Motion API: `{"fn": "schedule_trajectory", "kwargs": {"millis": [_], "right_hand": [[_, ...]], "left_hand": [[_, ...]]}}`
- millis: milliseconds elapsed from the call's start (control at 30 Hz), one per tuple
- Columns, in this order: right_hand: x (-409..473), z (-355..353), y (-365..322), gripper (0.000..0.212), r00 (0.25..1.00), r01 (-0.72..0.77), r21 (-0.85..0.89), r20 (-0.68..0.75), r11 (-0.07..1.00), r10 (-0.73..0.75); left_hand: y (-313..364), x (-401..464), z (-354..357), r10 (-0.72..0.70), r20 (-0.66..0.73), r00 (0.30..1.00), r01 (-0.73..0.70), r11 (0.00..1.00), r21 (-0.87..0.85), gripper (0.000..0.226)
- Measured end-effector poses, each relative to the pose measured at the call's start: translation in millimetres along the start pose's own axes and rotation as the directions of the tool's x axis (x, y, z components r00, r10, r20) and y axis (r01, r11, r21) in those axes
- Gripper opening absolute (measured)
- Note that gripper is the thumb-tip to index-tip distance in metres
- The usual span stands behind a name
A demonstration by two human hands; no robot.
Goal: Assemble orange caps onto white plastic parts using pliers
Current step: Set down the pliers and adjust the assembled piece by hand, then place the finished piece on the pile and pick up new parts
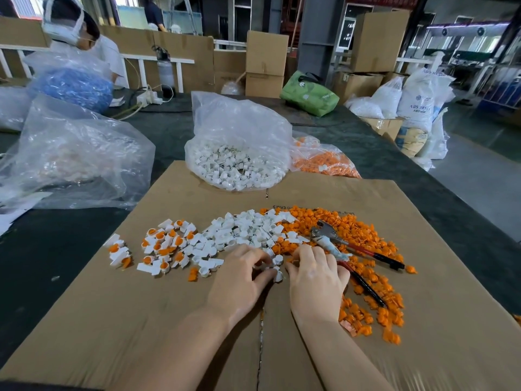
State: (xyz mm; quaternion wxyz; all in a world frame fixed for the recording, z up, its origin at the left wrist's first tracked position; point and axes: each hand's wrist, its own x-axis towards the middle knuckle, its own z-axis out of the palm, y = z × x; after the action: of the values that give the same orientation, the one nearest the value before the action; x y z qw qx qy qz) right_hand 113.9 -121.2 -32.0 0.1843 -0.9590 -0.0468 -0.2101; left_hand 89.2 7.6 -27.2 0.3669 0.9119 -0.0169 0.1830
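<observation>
The 2 hands sit close together near the middle of the cardboard sheet (423,334). The left hand (239,280) curls its fingers around small white plastic parts (277,273) at the near edge of the white pile (248,230). The right hand (317,277) is bent over next to it, and its fingertips are at the edge of the orange caps (352,230); I cannot tell if it holds one. The pile of orange caps spreads from 12 o'clock to 4 o'clock of the right hand. The pliers (329,235) lie on top of those caps at 1 o'clock of the right hand, and nobody holds them. One red and black handle pokes out to 3 o'clock and the other runs under the right hand's far side. At 9 o'clock of the left hand are finished parts (160,244), white with orange inside.

Farther away at 12 o'clock sits a clear bag of white parts (234,165), with a bag of orange caps (324,162) just beside it. A big crinkly clear bag (70,156) lies at 10 o'clock on the dark table (56,249). A green bag (310,94) and cardboard boxes (266,63) stand at the far end. Another person (84,38) sits at 10 o'clock, behind a bag of blue pieces (73,86).
</observation>
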Motion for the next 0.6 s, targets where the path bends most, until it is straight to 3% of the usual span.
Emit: {"fn": "schedule_trajectory", "kwargs": {"millis": [233, 333, 600], "right_hand": [[-0.1, -3.4, 0.1, 0.012, 0.999, 0.005, -0.010, 0.053, 1.000, -0.005], [-1.0, -4.3, -1.0, 0.007, 1.000, 0.027, 0.020, -0.006, 0.999, -0.026], [-2.4, -4.6, 0.7, 0.017, 0.993, 0.067, 0.196, -0.113, 0.978, -0.045]], "left_hand": [[2.0, 0.3, 1.1, 0.017, 0.087, 0.996, -0.019, 1.000, 0.019, 0.032], [1.7, 0.8, 2.1, 0.014, 0.099, 0.995, -0.019, 0.999, 0.043, 0.035], [2.8, 1.5, 0.0, -0.075, 0.126, 0.989, 0.080, 0.996, -0.034, 0.018]]}}
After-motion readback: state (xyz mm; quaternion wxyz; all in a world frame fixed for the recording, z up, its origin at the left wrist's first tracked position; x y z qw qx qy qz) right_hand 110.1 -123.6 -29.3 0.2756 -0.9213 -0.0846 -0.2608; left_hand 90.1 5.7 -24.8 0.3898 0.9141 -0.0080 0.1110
